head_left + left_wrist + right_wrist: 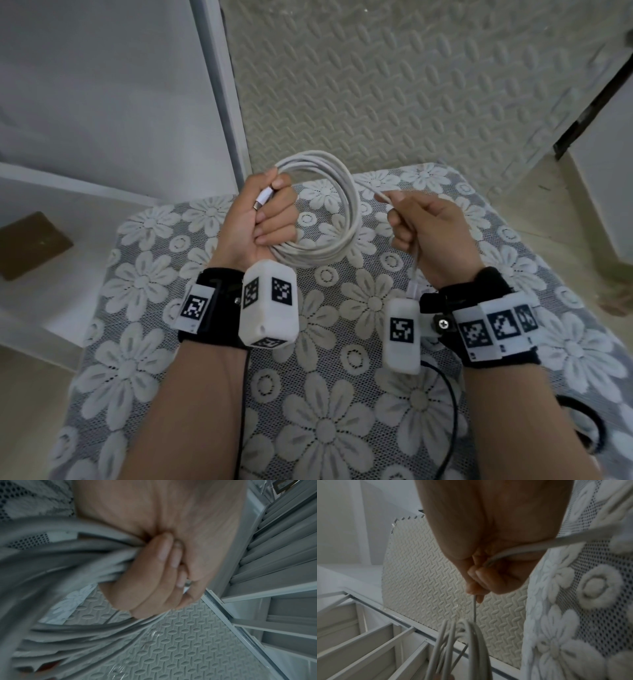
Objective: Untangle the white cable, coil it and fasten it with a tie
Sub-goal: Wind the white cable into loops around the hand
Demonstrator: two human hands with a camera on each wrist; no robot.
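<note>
The white cable (346, 209) is wound into a round coil of several loops, held above the table. My left hand (274, 212) grips one side of the coil in a fist, and a white plug (263, 198) sticks out between its thumb and fingers. My right hand (399, 219), to the right of the coil, pinches the loose strand (383, 198); the tail hangs down to the other plug (413, 287) by my wrist. The left wrist view shows the fingers (154, 568) curled round the loops (68, 561). In the right wrist view, the strand (474, 609) runs from the fingers (479, 580) to the coil (464, 649).
A table with a white flowered lace cloth (325, 411) lies under both hands. An embossed foam mat (394, 85) covers the floor beyond, with a white frame (219, 102) on the left. A brown flat piece (32, 245) lies far left. Black wrist-camera leads (452, 421) trail over the cloth.
</note>
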